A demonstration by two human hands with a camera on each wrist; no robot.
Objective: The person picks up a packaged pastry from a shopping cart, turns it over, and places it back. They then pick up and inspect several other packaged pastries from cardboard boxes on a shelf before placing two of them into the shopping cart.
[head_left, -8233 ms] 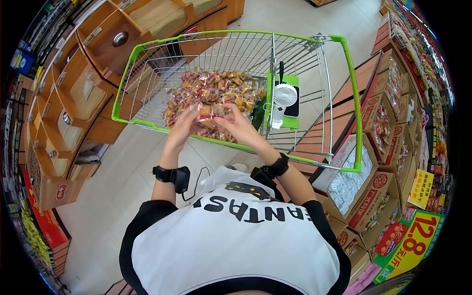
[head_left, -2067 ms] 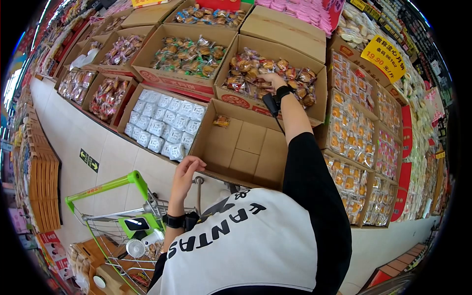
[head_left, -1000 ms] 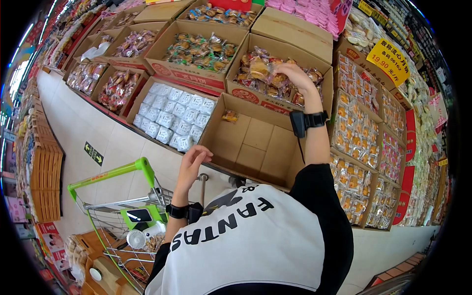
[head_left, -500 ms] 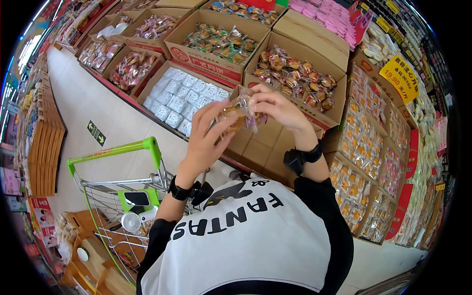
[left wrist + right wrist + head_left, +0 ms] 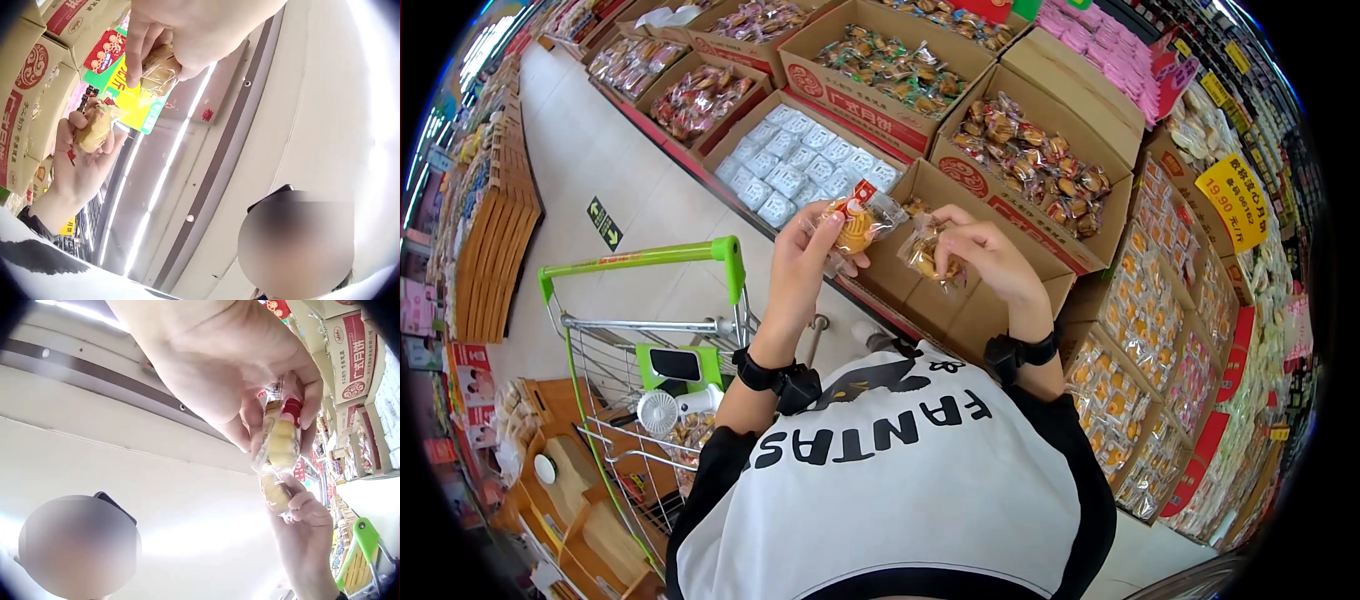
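Observation:
My left hand [image 5: 798, 262] pinches a plastic-wrapped mooncake [image 5: 856, 229] with a red label, its thumb on the wrapper. To its right, my right hand [image 5: 992, 258] holds a second wrapped mooncake [image 5: 923, 254] with its fingertips. Both mooncakes are side by side above a nearly bare cardboard box [image 5: 1020, 292]. The left wrist view shows the left hand's mooncake [image 5: 160, 70] up close, partly covered by fingers. Fingers of the right hand curl round its mooncake [image 5: 281, 440] in the right wrist view.
Behind the hands stand a carton of wrapped mooncakes [image 5: 1040, 165] and a box of white packets [image 5: 795, 170]. Trays of wrapped cakes [image 5: 1140, 310] line the right. A shopping cart with a green handle [image 5: 640, 258] stands at left, holding a white fan [image 5: 657, 411].
The right hand came from the mooncake carton to meet the left hand, which rose from the box edge. Both hands now hold a mooncake, slightly apart. The view has shifted, bringing the cart closer.

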